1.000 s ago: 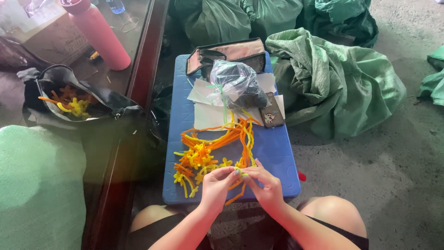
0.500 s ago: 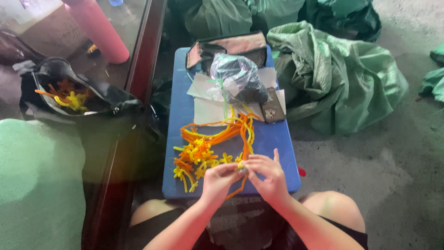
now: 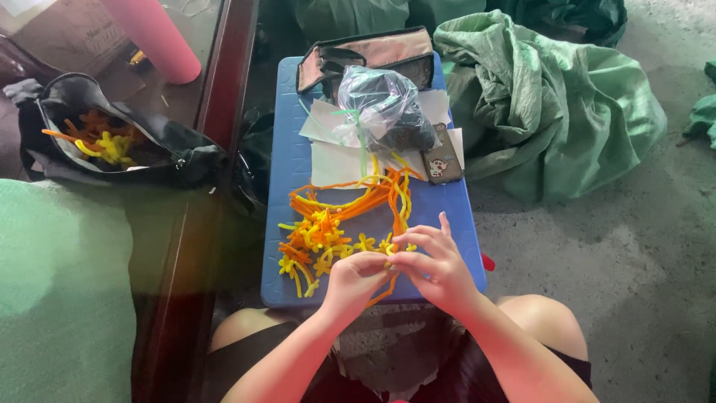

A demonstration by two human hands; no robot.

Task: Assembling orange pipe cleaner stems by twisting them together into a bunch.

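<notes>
Both of my hands meet over the near edge of a small blue table [image 3: 294,134]. My left hand [image 3: 356,280] and my right hand [image 3: 432,265] pinch the same small yellow and orange pipe-cleaner flower [image 3: 390,249] between their fingertips; an orange stem hangs below it. Just beyond the hands lies a pile of orange and yellow pipe cleaners and finished flowers [image 3: 335,220], spreading toward the table's left side.
A clear plastic bag [image 3: 384,108], white papers, a phone [image 3: 441,160] and a flat pouch [image 3: 373,54] fill the table's far half. A black bag [image 3: 112,145] with more flowers sits left by a pink cylinder [image 3: 153,33]. Green sacks [image 3: 552,97] lie right.
My hands have shifted slightly up over the table edge and my right fingers have spread a little; both keep working the same flower. The camera has tilted a bit.
</notes>
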